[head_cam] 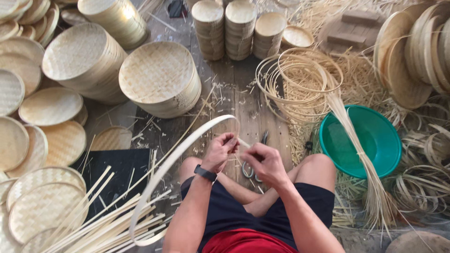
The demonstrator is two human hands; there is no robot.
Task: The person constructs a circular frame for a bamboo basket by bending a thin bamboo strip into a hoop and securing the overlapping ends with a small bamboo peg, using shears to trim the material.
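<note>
The left hand (220, 151) pinches a long curved bamboo strip (161, 175); the right hand (264, 161), fingers pressed together, seems to grip its thin end above scissors (255, 161).

pale tan bamboo strip (173, 164), green basin (375, 136), straw-coloured woven trays (159, 77), black wristband (205, 173)

A dark, worn plank floor (243, 100) is littered with pale shavings. Stacks of round woven trays (84, 58) crowd the left and far side. A green plastic basin (375, 136) sits to the right among coiled bamboo hoops (300, 77) and loose straw. Light is soft and even.
</note>
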